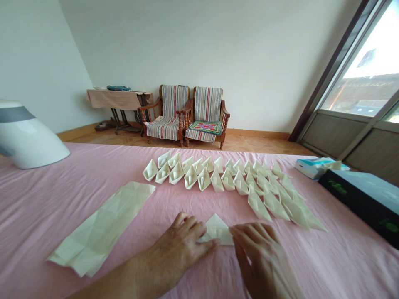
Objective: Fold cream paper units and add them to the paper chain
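A small white paper napkin, folded to a triangle, lies on the pink tablecloth near the front edge. My left hand presses on its left side with curled fingers, thumb along its lower edge. My right hand pinches its right corner with fingertips together. Behind them stand several finished folded napkin boats in rows. A creased unfolded stack of napkins lies to the left of my left hand.
A white and grey appliance sits at the far left. A dark green box and a light blue tissue pack lie at the right. Beyond the table stand two striped wooden chairs, a side table and a large window.
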Demonstrator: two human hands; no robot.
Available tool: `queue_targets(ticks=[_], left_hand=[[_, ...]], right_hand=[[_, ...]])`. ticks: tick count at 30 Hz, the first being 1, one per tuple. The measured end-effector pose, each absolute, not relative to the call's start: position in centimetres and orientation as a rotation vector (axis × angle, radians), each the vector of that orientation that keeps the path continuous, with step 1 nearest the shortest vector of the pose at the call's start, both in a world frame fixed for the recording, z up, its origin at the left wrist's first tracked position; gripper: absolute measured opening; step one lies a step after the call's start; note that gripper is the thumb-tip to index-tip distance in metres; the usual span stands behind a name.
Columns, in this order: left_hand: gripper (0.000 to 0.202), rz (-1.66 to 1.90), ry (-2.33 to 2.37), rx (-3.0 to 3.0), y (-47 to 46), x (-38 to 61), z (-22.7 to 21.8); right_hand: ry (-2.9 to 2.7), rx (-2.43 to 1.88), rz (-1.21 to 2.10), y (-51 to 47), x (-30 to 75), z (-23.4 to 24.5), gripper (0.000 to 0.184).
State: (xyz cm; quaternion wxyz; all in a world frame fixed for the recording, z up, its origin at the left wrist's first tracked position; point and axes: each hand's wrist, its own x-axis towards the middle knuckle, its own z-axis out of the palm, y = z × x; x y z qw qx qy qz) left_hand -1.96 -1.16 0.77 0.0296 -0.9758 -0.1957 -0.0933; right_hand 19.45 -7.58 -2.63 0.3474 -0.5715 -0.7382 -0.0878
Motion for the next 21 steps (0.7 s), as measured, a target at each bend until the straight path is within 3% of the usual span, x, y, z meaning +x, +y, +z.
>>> queue_targets(ticks=[3,8,21], left_hand=[[0.035,-0.262,-0.618,-3.016,-1.2,-2.0,1.0],[0.032,-0.274,-0.572,-2.998,-0.9,-2.1,0.6],[0.016,-0.359,-0.649,-3.05,-1.0,-2.8,0.7]], right_hand=[[-1.997,-1.318,-0.315,-7.9,17.9,-4.3,0.034],[-2.181,-1.204,-0.728,-8.3,17.9,-6.0,0.032],[-2.302,-1.527,-0.83,-9.4,19.4,-5.9,0.027]])
